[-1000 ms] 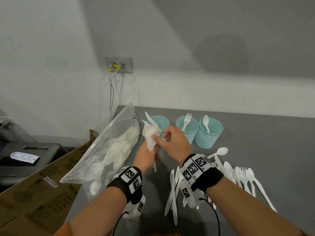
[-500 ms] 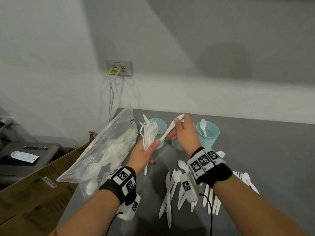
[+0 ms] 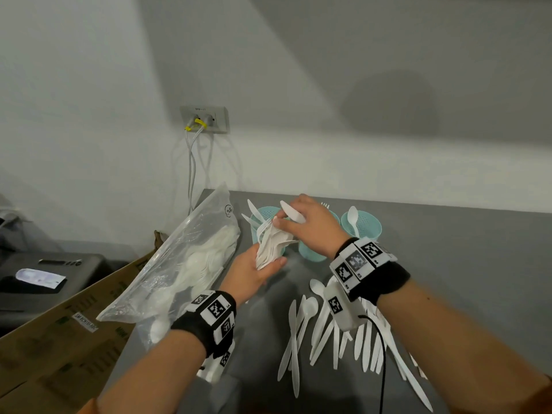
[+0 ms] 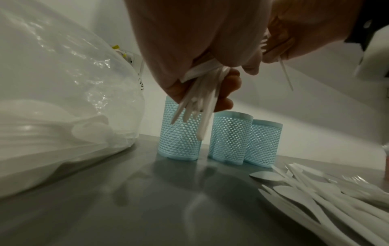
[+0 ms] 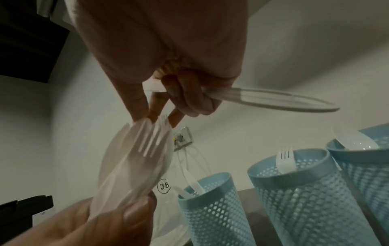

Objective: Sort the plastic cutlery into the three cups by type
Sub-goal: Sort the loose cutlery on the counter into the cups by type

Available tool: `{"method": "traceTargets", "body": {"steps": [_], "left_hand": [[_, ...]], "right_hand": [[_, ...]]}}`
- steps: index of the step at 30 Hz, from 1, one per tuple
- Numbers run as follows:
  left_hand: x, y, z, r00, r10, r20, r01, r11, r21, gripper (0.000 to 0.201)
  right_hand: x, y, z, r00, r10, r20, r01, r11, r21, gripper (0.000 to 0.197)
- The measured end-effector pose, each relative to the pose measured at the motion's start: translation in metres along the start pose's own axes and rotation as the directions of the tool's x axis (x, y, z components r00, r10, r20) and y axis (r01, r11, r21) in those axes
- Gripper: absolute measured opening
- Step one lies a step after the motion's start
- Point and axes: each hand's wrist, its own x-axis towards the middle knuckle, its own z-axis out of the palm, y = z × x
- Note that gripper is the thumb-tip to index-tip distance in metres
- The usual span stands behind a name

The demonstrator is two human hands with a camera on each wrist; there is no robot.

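My left hand [image 3: 252, 273] grips a bundle of white plastic cutlery [image 3: 270, 246] upright, just in front of the left teal cup [image 3: 263, 212]. My right hand [image 3: 310, 231] holds a white knife [image 3: 292, 213] in its curled fingers. In the right wrist view its thumb and forefinger pinch the top of a fork [image 5: 156, 133] in the bundle. Knives stand in the left cup [image 5: 210, 208], a fork in the middle cup [image 5: 294, 191] and a spoon in the right cup [image 3: 363, 225]. My right hand hides most of the middle cup in the head view.
Loose white cutlery [image 3: 322, 327] lies spread on the grey table [image 3: 463, 264] under my right wrist. A clear bag of more cutlery [image 3: 185, 264] lies at the table's left edge, beside a cardboard box [image 3: 59, 339]. The wall with a socket [image 3: 206, 119] is behind the cups.
My right hand drew a knife out of the bundle and lifted it toward the cups. It has come back to the bundle's top, still holding the knife. The left hand kept its grip.
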Motion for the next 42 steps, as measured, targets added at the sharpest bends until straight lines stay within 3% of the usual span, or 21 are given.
{"method": "traceTargets", "body": {"steps": [7,13,16,19,21,24,29,34,37,42], "left_hand": [[0.005,0.005,-0.001,0.999,-0.035,0.036,0.035,0.999,0.018,0.025],[0.008,0.008,-0.001,1.000,-0.014,-0.015,0.015,0.997,0.081,0.013],[0.010,0.011,0.001,0.999,0.003,-0.048,0.005,0.986,0.165,0.015],[0.013,0.012,0.004,0.995,0.033,-0.089,-0.011,0.971,0.237,0.024],[0.015,0.014,0.006,0.991,0.048,-0.122,-0.016,0.968,0.249,0.032],[0.017,0.016,0.008,0.983,0.073,-0.168,-0.030,0.970,0.243,0.037],[0.018,0.017,0.008,0.986,0.047,-0.162,-0.021,0.987,0.157,0.040],[0.018,0.018,0.007,0.990,0.013,-0.138,-0.010,1.000,0.022,0.026],[0.020,0.012,0.002,0.990,-0.009,-0.139,0.012,1.000,0.024,0.029],[0.021,0.007,-0.014,0.977,-0.037,-0.210,0.034,0.999,-0.019,0.021]], "right_hand": [[0.010,-0.026,-0.033,0.965,-0.102,-0.241,0.141,0.979,0.149,0.014],[0.010,-0.054,-0.066,0.869,-0.205,-0.451,0.299,0.943,0.146,0.010],[0.008,-0.055,-0.064,0.921,-0.230,-0.315,0.282,0.951,0.128,0.015],[0.007,-0.047,-0.050,0.984,-0.141,-0.113,0.128,0.985,-0.112,0.034],[0.005,-0.041,-0.042,0.997,-0.045,-0.064,0.030,0.975,-0.222,0.042],[0.003,-0.036,-0.031,0.999,0.032,-0.016,-0.035,0.972,-0.234,0.037],[0.007,-0.034,-0.023,1.000,-0.016,-0.008,0.015,0.984,-0.176,0.016],[0.007,-0.044,-0.030,0.993,-0.077,-0.093,0.068,0.993,-0.092,0.012],[0.013,-0.056,-0.046,0.977,-0.104,-0.184,0.099,0.994,-0.034,0.012],[0.034,-0.076,-0.084,0.868,-0.116,-0.483,0.191,0.976,0.108,0.010]]}}
